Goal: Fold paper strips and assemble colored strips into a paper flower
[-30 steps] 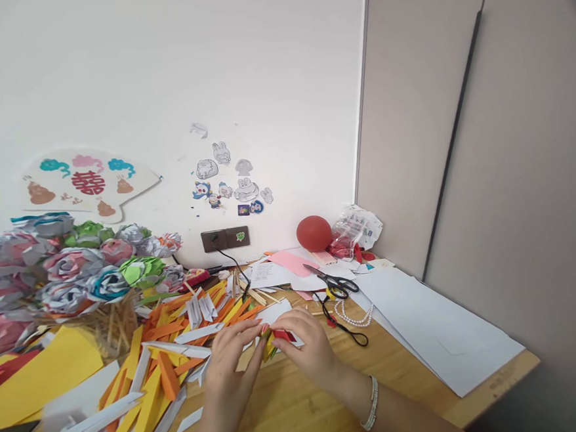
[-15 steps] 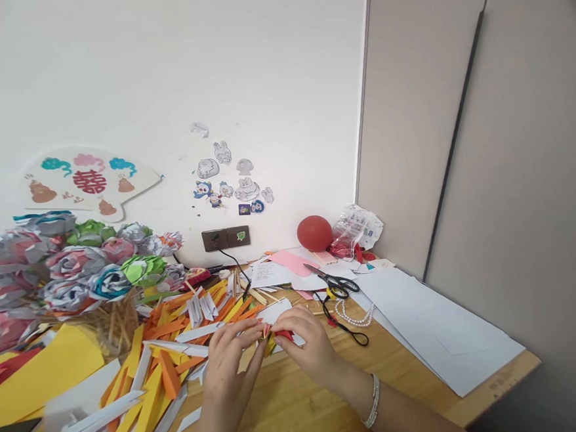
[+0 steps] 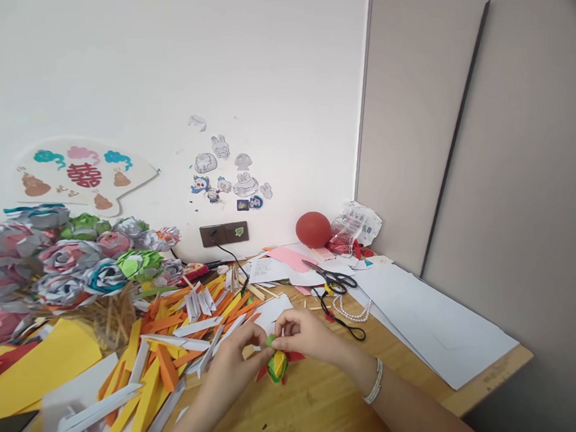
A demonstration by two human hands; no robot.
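Note:
A small paper flower in green, yellow and red is held between my two hands above the wooden table. My left hand pinches it from the left with thumb and fingertips. From the right, my right hand grips its upper green part, thumb against bent fingers. Red paper pieces stick out beneath and to the right of the flower. Just left of my left hand lies a pile of folded orange, yellow and white paper strips.
Black scissors, a dark cord and a pearl string lie right of my hands. White sheets cover the right side. Paper flowers stand at the left. A red balloon rests by the wall.
The paper flower has been turned, so its green and yellow head now faces me below my fingers. Both hands have shifted their grip, and the view has moved slightly.

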